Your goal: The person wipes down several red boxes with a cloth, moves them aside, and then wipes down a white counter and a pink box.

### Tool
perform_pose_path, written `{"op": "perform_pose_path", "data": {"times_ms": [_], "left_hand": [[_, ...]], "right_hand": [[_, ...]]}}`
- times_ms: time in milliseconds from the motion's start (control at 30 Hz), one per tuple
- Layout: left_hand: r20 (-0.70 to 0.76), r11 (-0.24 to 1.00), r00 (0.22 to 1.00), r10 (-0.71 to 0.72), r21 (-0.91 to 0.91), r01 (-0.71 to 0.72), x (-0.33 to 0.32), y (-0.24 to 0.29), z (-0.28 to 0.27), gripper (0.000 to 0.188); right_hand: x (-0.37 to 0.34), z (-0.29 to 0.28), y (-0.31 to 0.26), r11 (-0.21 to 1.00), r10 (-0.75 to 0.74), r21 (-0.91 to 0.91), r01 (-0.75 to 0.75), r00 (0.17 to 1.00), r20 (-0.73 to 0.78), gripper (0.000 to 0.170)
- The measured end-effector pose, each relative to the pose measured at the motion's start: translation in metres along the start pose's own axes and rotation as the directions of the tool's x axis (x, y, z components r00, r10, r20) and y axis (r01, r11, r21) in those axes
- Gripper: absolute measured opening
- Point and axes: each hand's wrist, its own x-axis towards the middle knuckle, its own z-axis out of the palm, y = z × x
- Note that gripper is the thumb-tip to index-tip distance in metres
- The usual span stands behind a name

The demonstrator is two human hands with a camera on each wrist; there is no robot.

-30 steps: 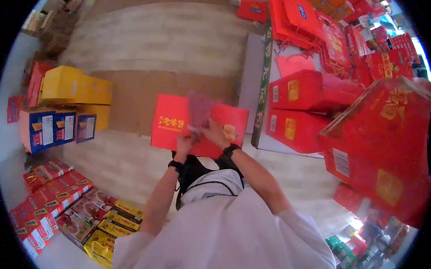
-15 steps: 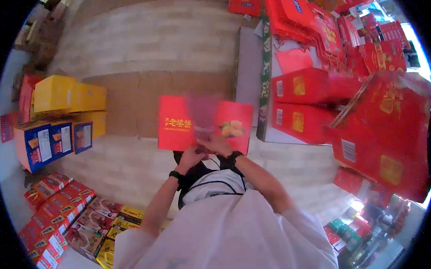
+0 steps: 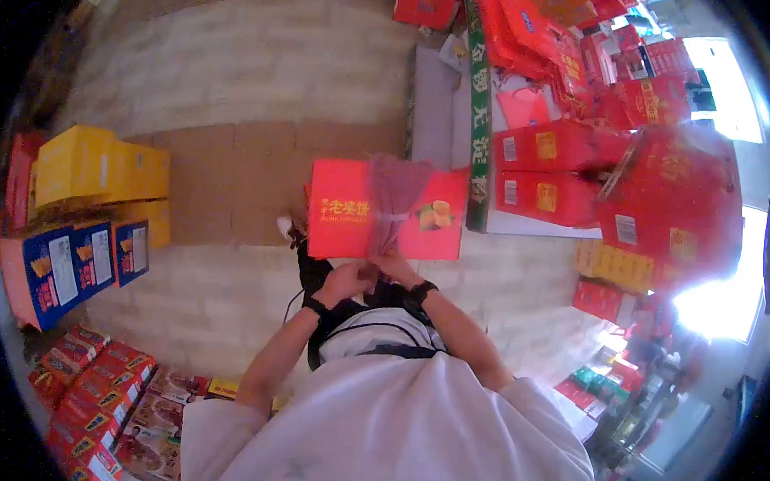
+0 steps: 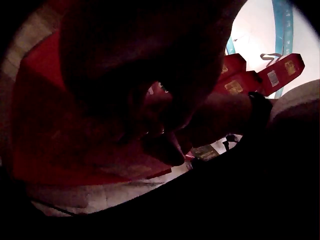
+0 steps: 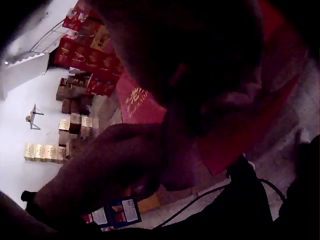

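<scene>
The left hand (image 3: 347, 283) and right hand (image 3: 397, 268), earlier over the face of the central red rectangular cardboard box (image 3: 343, 230), now lie at its near edge; their grip pinches the soft mauve cloth (image 3: 392, 203) draped across it; work appears shifted to the cloth's near end.
</scene>
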Motion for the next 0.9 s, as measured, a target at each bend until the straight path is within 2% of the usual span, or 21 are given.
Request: {"op": "perform_pose_path", "data": {"times_ms": [33,67,100,167,233,267,333,367,400,433,467,500,567,600,633,667,700,733,800,833,900], "left_hand": [[0.038,0.999,0.998,-0.047,0.008,0.047,-0.012,0.020,-0.009,0.037],[0.017,0.999,0.999,-0.039,0.009,0.039,-0.013,0.014,-0.001,0.037],[0.012,0.999,0.999,-0.047,0.005,0.047,-0.015,-0.002,0.013,0.038],[-0.019,0.998,0.998,-0.055,0.008,0.055,-0.022,-0.016,0.032,0.038],[0.004,0.999,1.000,-0.006,-0.038,0.006,-0.031,-0.024,0.053,0.039],[-0.002,1.000,1.000,-0.012,-0.024,0.012,-0.030,-0.042,0.071,0.039],[-0.018,0.984,0.996,0.086,-0.158,-0.088,-0.023,-0.095,0.115,0.038],[-0.012,0.987,0.997,0.075,-0.145,-0.076,-0.033,-0.088,0.124,0.038],[-0.111,0.899,0.991,-0.070,-0.437,0.015,-0.045,-0.065,0.127,0.037],[-0.164,0.718,0.958,-0.235,-0.694,0.057,-0.057,-0.040,0.130,0.037],[-0.157,0.591,0.957,-0.246,-0.806,0.020,-0.068,-0.020,0.134,0.036],[-0.158,0.598,0.956,-0.247,-0.801,0.022,-0.070,-0.017,0.142,0.036],[-0.056,0.393,0.989,-0.135,-0.920,0.002,-0.071,-0.010,0.154,0.033],[-0.067,0.397,0.989,-0.133,-0.918,-0.009,-0.075,0.002,0.159,0.033],[-0.125,0.497,0.976,-0.180,-0.867,-0.019,-0.086,0.024,0.164,0.032],[-0.191,0.593,0.957,-0.218,-0.805,-0.026,-0.093,0.043,0.166,0.032],[-0.211,0.601,0.954,-0.214,-0.798,-0.042,-0.098,0.056,0.170,0.032],[-0.174,0.528,0.965,-0.198,-0.848,-0.044,-0.103,0.065,0.175,0.035],[-0.135,0.426,0.974,-0.182,-0.904,-0.045,-0.109,0.068,0.182,0.036],[-0.141,0.431,0.972,-0.190,-0.901,-0.047,-0.104,0.049,0.190,0.036],[-0.284,0.564,0.957,-0.061,-0.801,-0.201,-0.100,0.000,0.210,0.033]], "right_hand": [[0.008,0.011,0.022,0.967,-0.247,0.039,0.251,0.966,-0.081,0.043],[0.010,0.015,0.035,0.871,-0.475,0.058,0.488,0.865,-0.161,0.043],[-0.006,0.010,0.024,0.862,-0.493,0.049,0.505,0.857,-0.151,0.043],[-0.053,-0.003,-0.020,0.976,-0.206,-0.066,0.205,0.979,-0.005,0.041],[-0.061,-0.003,-0.004,0.977,-0.200,-0.065,0.204,0.978,0.066,0.040],[-0.067,-0.001,0.007,0.982,-0.171,-0.060,0.180,0.977,0.130,0.039],[-0.081,0.011,0.037,0.987,-0.148,-0.037,0.158,0.969,0.197,0.038],[-0.088,0.022,0.060,0.921,-0.382,-0.072,0.383,0.924,0.037,0.036],[-0.095,0.030,0.076,0.806,-0.590,-0.143,0.574,0.799,-0.119,0.035],[-0.110,0.030,0.079,0.807,-0.590,-0.129,0.577,0.797,-0.128,0.035],[-0.132,0.024,0.074,0.932,-0.363,0.013,0.363,0.929,0.068,0.034],[-0.153,0.016,0.068,0.990,-0.125,0.095,0.101,0.947,0.295,0.034],[-0.184,0.007,0.067,0.974,-0.224,0.113,0.195,0.906,0.359,0.035],[-0.197,0.003,0.065,0.949,-0.314,0.131,0.285,0.850,0.423,0.036],[-0.210,-0.002,0.064,0.945,-0.326,0.129,0.299,0.844,0.426,0.036],[-0.222,-0.007,0.063,0.956,-0.295,0.171,0.241,0.781,0.551,0.039],[-0.231,-0.013,0.064,0.964,-0.266,0.200,0.176,0.697,0.665,0.041],[-0.236,-0.019,0.067,0.960,-0.280,0.200,0.197,0.691,0.666,0.041],[-0.245,-0.032,0.073,0.974,-0.208,0.201,0.105,0.761,0.614,0.045],[-0.247,-0.040,0.073,0.972,-0.216,0.206,0.110,0.755,0.619,0.045],[-0.252,-0.048,0.077,0.961,-0.162,0.267,0.067,0.923,0.350,0.046]]}}
